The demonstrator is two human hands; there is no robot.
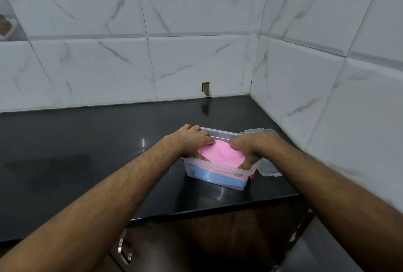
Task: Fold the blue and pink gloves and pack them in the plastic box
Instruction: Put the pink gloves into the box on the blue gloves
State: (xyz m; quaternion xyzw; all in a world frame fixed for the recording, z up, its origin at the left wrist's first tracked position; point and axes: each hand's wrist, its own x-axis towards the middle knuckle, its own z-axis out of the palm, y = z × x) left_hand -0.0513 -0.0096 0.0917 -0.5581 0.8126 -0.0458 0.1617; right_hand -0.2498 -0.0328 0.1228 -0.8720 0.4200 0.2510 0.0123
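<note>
A clear plastic box [220,179] stands on the black counter near its front edge. Inside it, a folded blue glove [218,176] lies at the bottom, seen through the wall. A folded pink glove [220,154] lies on top. My left hand [192,140] grips the pink glove's left edge, with fingers curled over it and the thumb under. My right hand [250,146] grips its right edge, fingers reaching down inside the box.
The box's clear lid [268,168] lies just right of the box, partly under my right arm. The glossy black counter [87,151] meets marble-tiled walls behind and at the right. A cabinet door with a metal handle [124,250] lies below the counter edge.
</note>
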